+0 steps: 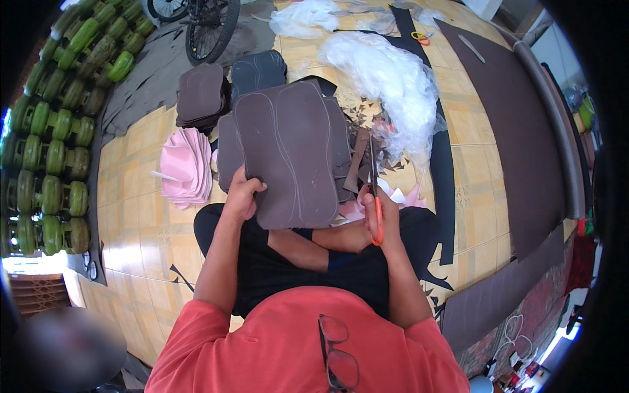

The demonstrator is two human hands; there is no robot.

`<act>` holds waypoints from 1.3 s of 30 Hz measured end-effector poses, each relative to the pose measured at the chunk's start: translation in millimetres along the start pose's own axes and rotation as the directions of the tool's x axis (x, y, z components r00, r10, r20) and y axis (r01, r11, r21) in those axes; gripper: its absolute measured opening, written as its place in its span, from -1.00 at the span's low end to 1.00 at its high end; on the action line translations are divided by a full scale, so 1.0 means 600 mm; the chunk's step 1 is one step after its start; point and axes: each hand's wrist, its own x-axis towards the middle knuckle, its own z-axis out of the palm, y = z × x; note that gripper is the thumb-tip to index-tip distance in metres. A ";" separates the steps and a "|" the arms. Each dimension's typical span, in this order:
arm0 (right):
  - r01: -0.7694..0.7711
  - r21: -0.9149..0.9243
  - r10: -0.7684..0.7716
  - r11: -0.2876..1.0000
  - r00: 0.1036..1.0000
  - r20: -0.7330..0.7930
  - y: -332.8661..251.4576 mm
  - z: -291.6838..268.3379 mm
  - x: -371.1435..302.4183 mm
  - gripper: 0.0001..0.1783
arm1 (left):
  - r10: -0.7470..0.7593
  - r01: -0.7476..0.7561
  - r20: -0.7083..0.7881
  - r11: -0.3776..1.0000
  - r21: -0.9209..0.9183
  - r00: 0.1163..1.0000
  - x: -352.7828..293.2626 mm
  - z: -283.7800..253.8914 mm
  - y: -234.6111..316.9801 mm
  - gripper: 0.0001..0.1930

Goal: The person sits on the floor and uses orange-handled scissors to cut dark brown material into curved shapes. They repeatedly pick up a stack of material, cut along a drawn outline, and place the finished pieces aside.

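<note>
My left hand (pixel 241 198) grips the near left edge of a brown sheet piece (pixel 285 157), thumb on top. Pale wavy lines run along this piece, which has rounded corners and lies tilted over my lap. More cut pieces (pixel 340 137) show beneath it. In my right hand (pixel 389 219) is a pair of orange-handled scissors (pixel 377 219), blades pointing away from me, just right of the piece. Whether the blades are apart is hard to tell. Brown offcuts (pixel 357 160) and small triangular scraps lie beyond the scissors. Pink scraps (pixel 407 196) rest by my right knee.
Stacks of brown (pixel 202 92), dark grey (pixel 259 71) and pink pieces (pixel 185 171) stand at left. Clear plastic film (pixel 386 72) is heaped ahead. Brown sheeting (pixel 508 131) and a dark strip (pixel 445 190) lie right. Green gas cylinders (pixel 44 160) line the left; a bicycle wheel (pixel 213 33) stands behind.
</note>
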 end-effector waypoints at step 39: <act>-0.265 0.191 0.271 0.945 0.963 -0.003 0.063 -0.014 0.000 -0.49 | -0.212 0.216 -0.041 0.954 0.207 0.976 0.073 -0.151 0.066 -0.24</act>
